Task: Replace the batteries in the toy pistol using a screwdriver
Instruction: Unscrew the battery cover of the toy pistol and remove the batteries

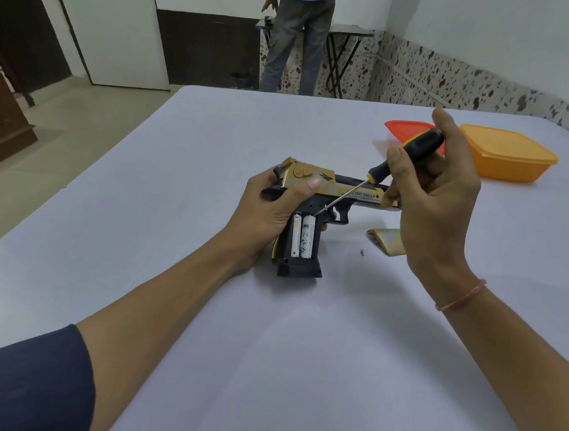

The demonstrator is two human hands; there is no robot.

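Toy pistol (316, 190) rests on the bench (199, 311), left hand (269, 210) clasping its rear — right hand (432, 200) raised, fingers (405, 167) pinching the screwdriver (416, 147), its tip slanting down to the exposed batteries (303, 237).

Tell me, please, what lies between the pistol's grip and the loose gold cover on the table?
In the head view, only a tiny dark screw lies on the table between pistol and cover.

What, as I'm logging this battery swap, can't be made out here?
Head view:
- Print on the batteries: too small to read.
- Rear of the toy pistol: covered by the left hand.
- Red lid: partly behind the right hand and screwdriver.
- Dark speck beside the gold cover: too small to identify.
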